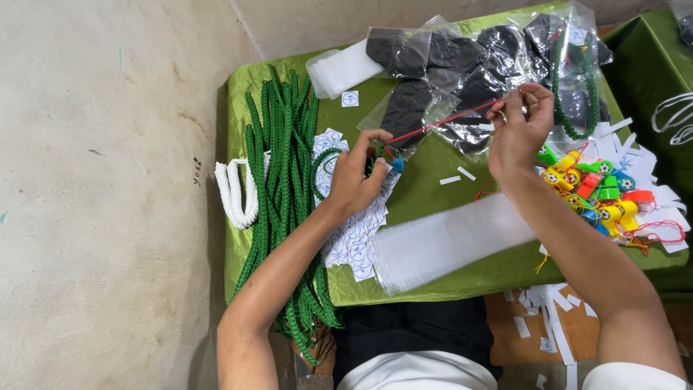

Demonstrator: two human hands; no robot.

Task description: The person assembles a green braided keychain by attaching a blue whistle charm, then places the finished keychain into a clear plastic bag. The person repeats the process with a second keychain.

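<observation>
Closest to the camera, both bare forearms reach up over the shiny green cloth-covered table (433, 162). Left hand (359, 175) is curled fairly tight, fingers pinched around a small blue plastic whistle (398, 165) and a bit of green braided cord right at the fingertips, sitting just above a spread of small white printed paper slips (354, 238). Right hand (518, 130) is raised a little higher, thumb and fingers pinched narrow on the other end of a thin red string (440, 125), which runs taut between the two hands.

As for containers: clear plastic bags stuffed with black fabric items (447, 72) lie at the far side of the table, and one bag over there has a green beaded loop (577, 87) in it. A flat stack of empty clear plastic sleeves (440, 242) lies between the forearms. Loose colourful plastic whistles (595, 191) are piled just right of the right wrist. Long green braided cords (281, 188) hang off the left edge, beside a white braided cord (234, 191).
</observation>
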